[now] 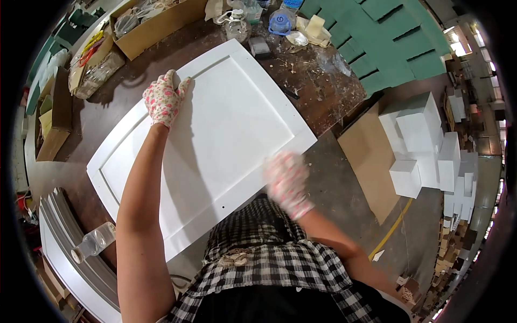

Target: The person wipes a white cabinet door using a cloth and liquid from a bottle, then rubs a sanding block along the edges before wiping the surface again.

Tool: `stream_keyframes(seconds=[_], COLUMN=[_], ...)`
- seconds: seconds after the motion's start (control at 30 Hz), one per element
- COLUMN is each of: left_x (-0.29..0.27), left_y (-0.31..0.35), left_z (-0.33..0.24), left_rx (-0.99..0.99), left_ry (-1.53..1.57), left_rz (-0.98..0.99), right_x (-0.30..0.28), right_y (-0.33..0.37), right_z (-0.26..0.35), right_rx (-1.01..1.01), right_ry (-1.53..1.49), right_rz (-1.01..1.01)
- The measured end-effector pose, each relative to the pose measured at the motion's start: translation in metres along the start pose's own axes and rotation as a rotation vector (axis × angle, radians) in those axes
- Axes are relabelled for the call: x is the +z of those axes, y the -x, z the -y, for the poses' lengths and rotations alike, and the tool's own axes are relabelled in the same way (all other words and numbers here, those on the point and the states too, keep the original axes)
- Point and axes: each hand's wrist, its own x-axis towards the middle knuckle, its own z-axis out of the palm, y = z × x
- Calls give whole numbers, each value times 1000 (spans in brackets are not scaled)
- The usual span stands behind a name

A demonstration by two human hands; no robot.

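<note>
A white framed panel with a recessed middle lies on a dark, stained workbench, its near edge reaching my waist. My left hand, in a white glove with pink spots, holds the panel's far-left rail. Its fingers bend over the outer edge and the thumb rests on the inner side. A matching glove covers my right hand, which is smeared by motion over the panel's near-right edge. Whether those fingers touch the panel or hold anything, I cannot tell.
Cardboard boxes of odds and ends line the bench's far left. Jars and bottles stand at the back, near a dark grey block. A clear bottle lies at left on curved mouldings. White boxes stand at right.
</note>
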Motion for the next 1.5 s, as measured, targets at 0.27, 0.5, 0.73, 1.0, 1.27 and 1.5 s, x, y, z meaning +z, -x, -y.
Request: stream_keyframes(seconds=[0.27,0.5,0.73,1.0,1.27,1.5], left_x=[3,3,-5,2,3,-5], left_y=[-5,0,-3,-1,0,-5], left_z=[0,4,-7,2,1,-10], left_rx=[32,-18,-7,-47,-3,26], left_ry=[15,20,26,21,48,73], left_rz=[-54,-47,0,-16,-65,-39], right_x=[-28,-45,25,-11,-1,86], right_y=[-59,-83,-204,-133,-160,-301], right_z=[-127,-99,-60,-88,-90,-47], right_rx=[-251,-401,-533,-595,-509,-730], right_ry=[327,-38,36,60,-122,3], right_rz=[110,351,352,478,533,255])
